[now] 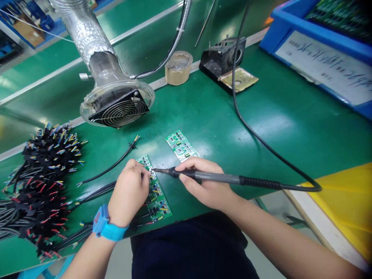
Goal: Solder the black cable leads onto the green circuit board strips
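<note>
Nearest us, dark clothing (188, 248) fills the bottom edge, which cuts it off, and a yellow surface (343, 205) runs out of view at the right. Over the table (215, 124), our left hand (130, 190), with a blue band (112, 230) at the wrist, curls its fingers together at the board (157, 190); what they pinch is hidden, so we cannot tell. Our right hand (207, 186) grips the iron (219, 177) between thumb and fingers, its tip at the board's upper part; whether it touches, we cannot make out.

The board lies near the table's front edge, slanted, a long green strip with white marks, small dark parts and coloured wire ends. The left hand covers much of its left side. Just beyond lies a second board (181, 144), its lower end behind the right hand.

To the left, piled cables (52, 155) leave the view. Farther off stand a fan (122, 110), a roll (178, 71), a stand (217, 58) and a cropped blue bin (286, 21), its handwriting hard to read.
</note>
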Action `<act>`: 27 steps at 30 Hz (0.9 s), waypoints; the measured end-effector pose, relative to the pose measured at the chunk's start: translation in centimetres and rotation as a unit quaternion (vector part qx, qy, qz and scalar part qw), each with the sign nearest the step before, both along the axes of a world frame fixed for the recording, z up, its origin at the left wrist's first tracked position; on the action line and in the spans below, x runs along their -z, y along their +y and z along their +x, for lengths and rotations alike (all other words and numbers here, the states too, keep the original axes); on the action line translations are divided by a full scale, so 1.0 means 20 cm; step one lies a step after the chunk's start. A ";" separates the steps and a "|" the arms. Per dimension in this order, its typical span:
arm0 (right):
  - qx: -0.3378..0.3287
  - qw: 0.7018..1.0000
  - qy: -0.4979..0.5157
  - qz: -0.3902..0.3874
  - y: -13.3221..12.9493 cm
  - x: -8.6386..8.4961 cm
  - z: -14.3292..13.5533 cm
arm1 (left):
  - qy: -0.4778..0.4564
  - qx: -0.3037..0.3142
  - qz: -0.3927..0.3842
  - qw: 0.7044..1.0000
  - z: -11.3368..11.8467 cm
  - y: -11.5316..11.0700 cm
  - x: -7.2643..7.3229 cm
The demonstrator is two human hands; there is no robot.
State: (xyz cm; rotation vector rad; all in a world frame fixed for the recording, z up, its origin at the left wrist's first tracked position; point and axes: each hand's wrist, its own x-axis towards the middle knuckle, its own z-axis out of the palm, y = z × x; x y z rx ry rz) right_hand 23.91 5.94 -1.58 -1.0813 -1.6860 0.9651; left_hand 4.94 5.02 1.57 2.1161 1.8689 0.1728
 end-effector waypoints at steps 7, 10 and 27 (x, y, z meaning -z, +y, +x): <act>0.008 1.000 0.017 -0.012 0.00 0.00 0.00 | 0.034 -0.005 -0.017 0.999 0.01 0.03 -0.01; 0.034 0.998 0.048 -0.035 0.00 0.00 0.01 | 0.041 -0.005 -0.020 0.999 0.01 0.04 -0.02; 0.102 0.987 0.116 -0.036 0.00 0.00 0.00 | -0.039 -0.098 -0.040 0.994 -0.07 0.07 -0.03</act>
